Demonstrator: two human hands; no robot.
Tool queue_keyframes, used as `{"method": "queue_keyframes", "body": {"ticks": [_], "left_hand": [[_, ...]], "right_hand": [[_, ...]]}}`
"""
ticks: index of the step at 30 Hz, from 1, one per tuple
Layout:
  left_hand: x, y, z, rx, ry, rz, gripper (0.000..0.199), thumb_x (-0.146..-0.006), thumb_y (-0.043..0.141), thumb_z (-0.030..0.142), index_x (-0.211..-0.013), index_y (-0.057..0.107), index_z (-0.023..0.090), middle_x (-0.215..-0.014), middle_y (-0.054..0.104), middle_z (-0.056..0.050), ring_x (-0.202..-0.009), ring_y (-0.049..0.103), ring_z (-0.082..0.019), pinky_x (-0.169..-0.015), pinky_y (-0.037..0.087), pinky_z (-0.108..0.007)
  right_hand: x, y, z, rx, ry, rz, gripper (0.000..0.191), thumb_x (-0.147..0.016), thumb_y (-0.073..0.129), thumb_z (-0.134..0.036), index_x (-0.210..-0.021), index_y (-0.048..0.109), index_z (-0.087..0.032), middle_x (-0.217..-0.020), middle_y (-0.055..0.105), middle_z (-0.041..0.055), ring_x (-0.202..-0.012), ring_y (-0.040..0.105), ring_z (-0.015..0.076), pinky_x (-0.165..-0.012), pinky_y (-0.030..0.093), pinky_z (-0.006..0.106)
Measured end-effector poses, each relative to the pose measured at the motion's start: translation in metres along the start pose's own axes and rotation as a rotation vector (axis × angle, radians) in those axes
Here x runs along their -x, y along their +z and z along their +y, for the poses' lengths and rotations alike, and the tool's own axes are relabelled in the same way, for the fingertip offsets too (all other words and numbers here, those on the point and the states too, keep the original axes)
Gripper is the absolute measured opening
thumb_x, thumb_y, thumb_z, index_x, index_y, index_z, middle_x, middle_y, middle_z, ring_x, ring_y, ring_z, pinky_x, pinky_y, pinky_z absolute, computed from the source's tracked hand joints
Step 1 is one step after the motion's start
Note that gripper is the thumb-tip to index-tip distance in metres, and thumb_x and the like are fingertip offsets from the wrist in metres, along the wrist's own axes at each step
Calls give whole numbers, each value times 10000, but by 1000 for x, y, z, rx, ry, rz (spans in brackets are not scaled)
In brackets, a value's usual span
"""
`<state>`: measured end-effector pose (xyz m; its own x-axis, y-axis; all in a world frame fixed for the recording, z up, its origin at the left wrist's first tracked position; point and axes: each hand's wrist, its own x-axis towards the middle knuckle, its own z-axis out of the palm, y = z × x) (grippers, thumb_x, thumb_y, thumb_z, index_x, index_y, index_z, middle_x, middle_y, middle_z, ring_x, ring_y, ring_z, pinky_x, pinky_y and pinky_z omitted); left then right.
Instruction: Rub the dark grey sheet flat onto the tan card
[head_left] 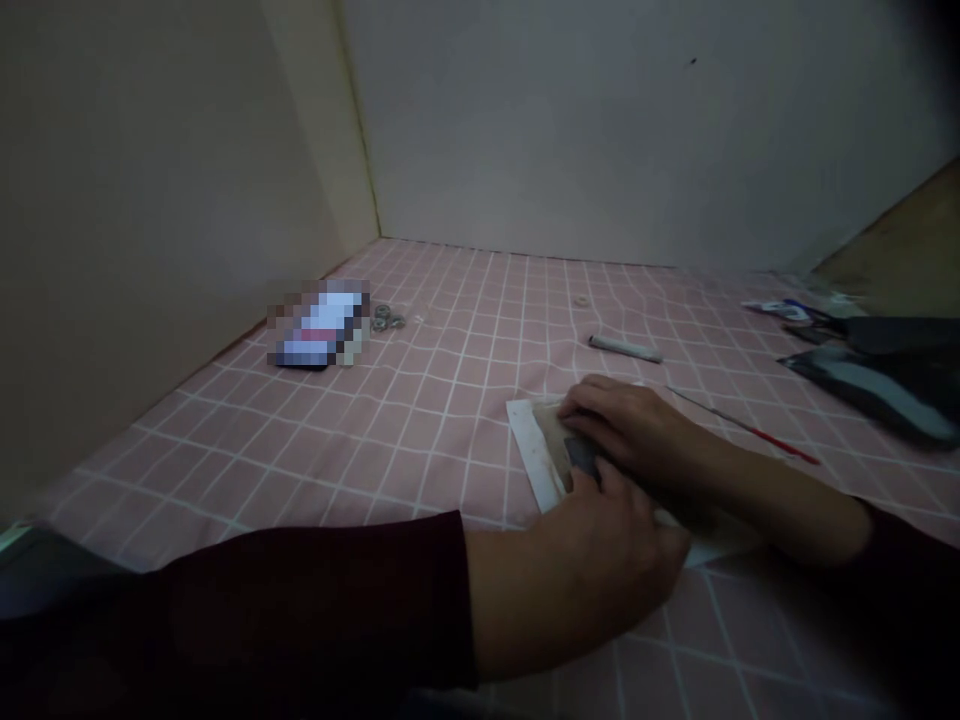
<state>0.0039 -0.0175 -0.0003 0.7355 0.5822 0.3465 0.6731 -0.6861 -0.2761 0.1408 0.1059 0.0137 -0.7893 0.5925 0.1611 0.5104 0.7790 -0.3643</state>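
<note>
Both my hands are together over a white sheet (529, 440) at the right of centre. A beige layer (553, 432) lies on that sheet, with a small dark grey piece (582, 456) on top. My left hand (600, 545) pinches the near edge of the grey piece, its thumb and index finger close together. Just beyond it, my right hand (637, 425) is closed, with bent fingers at the far side of the same piece. What the right fingertips grip is hidden, and the palms cover much of the sheet.
A pink checked cloth (420, 420) covers the table. Beyond my hands lie a grey tube (625, 349) and a small ring (581, 301). A thin red-ended stick (780, 443) and dark pouches (877, 390) are at right; a blurred phone (322, 325) and several metal rings (382, 322) at left.
</note>
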Motion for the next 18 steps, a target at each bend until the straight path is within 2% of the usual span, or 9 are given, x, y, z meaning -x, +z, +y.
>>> {"method": "queue_keyframes", "body": {"ticks": [4,7,10,12,18], "left_hand": [[1,0,1,3,6,5,175,-944,355,173,-929,524,129,-980,679,-181,-1016,642,-354,-741,512,-435],[1,-1,1,-11,6,-15,182,-947,356,180,-956,529,125,-1006,678,-181,-1034,636,-349,-769,510,-437],[0,-1,1,-19,-5,-21,191,-946,340,172,-951,526,127,-977,680,-178,-1000,647,-344,-790,502,-464],[0,-2,0,-21,-4,-18,197,-946,335,171,-948,527,128,-987,677,-190,-993,648,-348,-793,498,-474],[0,-4,-2,3,15,-28,173,-945,368,183,-958,532,131,-1002,683,-178,-1027,640,-353,-764,515,-439]], "right_hand": [[15,-7,23,52,92,50,110,-885,479,-233,-835,572,-200,-820,635,65,-741,595,209,-673,455,338],[14,-6,21,84,169,52,23,-851,539,-223,-862,532,-204,-763,623,38,-664,568,192,-608,424,312],[1,1,2,35,100,1,28,-873,533,-203,-846,534,-210,-807,624,29,-716,572,176,-658,437,299],[-1,2,-2,-4,46,-13,74,-898,501,-188,-843,545,-207,-844,621,44,-761,574,178,-703,446,307],[18,-12,23,103,68,-20,141,-914,473,-207,-822,580,-196,-849,599,75,-761,570,204,-677,435,336]]}}
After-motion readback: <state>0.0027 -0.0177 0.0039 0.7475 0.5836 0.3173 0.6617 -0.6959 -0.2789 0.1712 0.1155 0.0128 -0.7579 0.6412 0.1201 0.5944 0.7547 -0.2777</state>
